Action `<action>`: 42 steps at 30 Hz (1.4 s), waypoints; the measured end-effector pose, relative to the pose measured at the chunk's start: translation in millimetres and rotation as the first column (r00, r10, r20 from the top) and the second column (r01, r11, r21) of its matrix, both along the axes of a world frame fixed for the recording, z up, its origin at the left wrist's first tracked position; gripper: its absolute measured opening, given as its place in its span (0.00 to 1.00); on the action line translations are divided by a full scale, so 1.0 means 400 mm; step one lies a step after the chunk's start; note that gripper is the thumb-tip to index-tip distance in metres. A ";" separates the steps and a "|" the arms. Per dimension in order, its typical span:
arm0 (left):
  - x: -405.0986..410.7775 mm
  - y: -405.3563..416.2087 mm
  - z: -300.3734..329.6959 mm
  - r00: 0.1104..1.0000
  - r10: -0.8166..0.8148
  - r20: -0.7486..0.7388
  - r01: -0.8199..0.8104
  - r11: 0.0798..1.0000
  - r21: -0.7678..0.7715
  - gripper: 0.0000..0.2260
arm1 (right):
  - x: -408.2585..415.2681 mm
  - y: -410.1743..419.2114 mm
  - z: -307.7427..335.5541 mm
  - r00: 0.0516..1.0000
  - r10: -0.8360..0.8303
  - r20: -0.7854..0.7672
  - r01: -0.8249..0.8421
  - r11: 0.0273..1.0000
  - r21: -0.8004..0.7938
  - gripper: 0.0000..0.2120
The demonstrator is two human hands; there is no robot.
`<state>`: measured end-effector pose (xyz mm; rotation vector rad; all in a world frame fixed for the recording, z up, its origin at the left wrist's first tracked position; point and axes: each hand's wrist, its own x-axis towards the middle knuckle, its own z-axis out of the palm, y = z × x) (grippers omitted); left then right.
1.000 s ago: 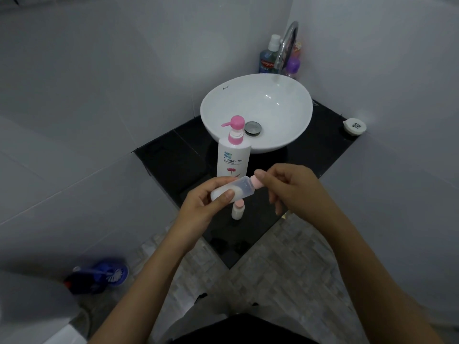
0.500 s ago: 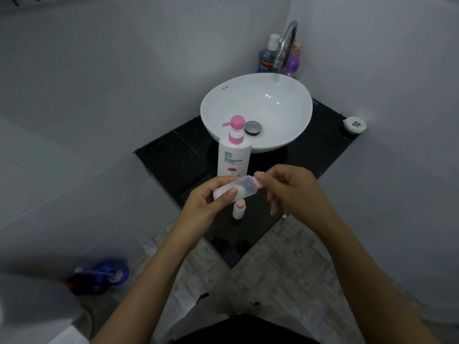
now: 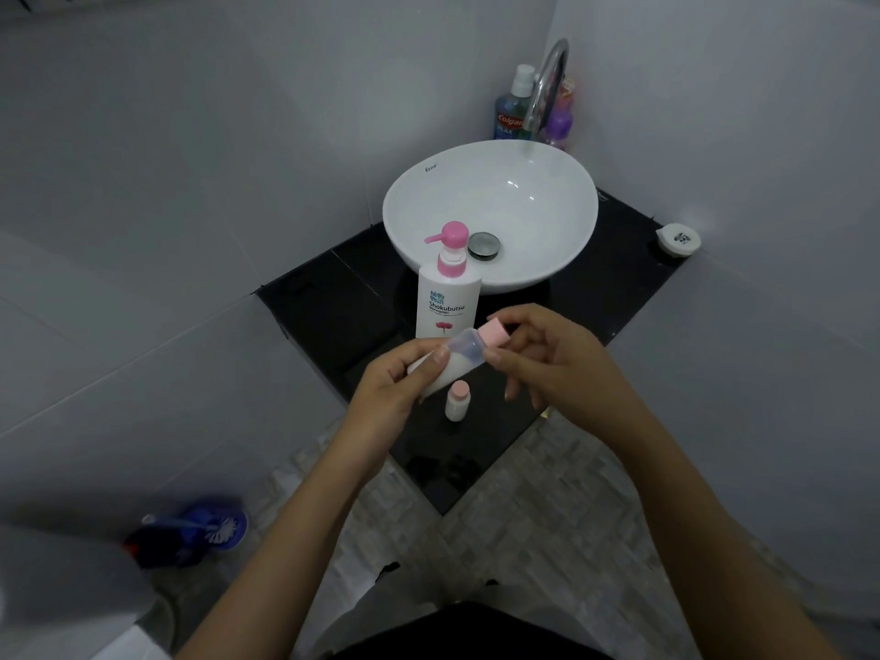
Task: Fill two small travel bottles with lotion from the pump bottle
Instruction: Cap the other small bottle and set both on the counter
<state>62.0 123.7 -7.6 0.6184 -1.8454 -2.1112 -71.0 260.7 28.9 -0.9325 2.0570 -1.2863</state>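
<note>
My left hand (image 3: 390, 388) grips a clear travel bottle (image 3: 456, 357) partly filled with white lotion, held tilted over the black counter (image 3: 324, 302). Thumb and fingers of my right hand (image 3: 547, 354) pinch the pink cap (image 3: 493, 333) at that bottle's mouth. Below them a second small travel bottle (image 3: 457, 400) with a pink cap stands upright on the counter. The white pump bottle (image 3: 445, 297) with a pink pump stands just behind, in front of the sink.
A white bowl sink (image 3: 490, 212) with a chrome tap (image 3: 547, 83) sits on the counter. Mouthwash (image 3: 510, 107) and a purple bottle (image 3: 558, 121) stand in the corner behind it. A small white round container (image 3: 678, 238) lies at the counter's right corner. A blue toilet brush (image 3: 209, 526) lies on the floor.
The held bottle has tipped a little more upright, its capped end now higher. My right fingers have shifted around the cap. The bottles on the counter have not moved.
</note>
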 end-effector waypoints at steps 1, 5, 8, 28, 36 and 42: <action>0.000 -0.001 0.002 1.000 -0.009 0.000 0.009 1.000 0.004 0.18 | 0.000 0.002 0.000 1.000 0.026 -0.004 -0.026 1.000 -0.003 0.11; 0.001 -0.004 0.007 1.000 -0.023 -0.016 0.023 0.999 0.042 0.17 | 0.002 0.008 0.000 0.999 0.035 0.013 -0.034 0.997 -0.069 0.12; 0.004 -0.004 0.009 0.999 -0.034 -0.024 0.036 0.998 0.054 0.14 | 0.002 0.010 0.005 0.998 0.036 0.053 -0.031 0.994 -0.103 0.13; 0.012 -0.005 0.011 1.000 -0.005 -0.031 0.005 1.000 0.005 0.08 | 0.027 0.011 -0.001 0.995 -0.059 0.080 0.066 0.994 -0.088 0.07; 0.018 0.000 0.003 0.989 0.030 -0.142 -0.034 0.999 -0.024 0.09 | 0.041 -0.002 -0.007 0.990 -0.118 0.079 0.126 0.987 -0.101 0.09; 0.021 -0.017 -0.002 0.994 -0.017 -0.104 0.005 0.994 -0.113 0.11 | 0.034 -0.011 -0.004 0.996 -0.075 0.043 0.078 0.993 -0.088 0.09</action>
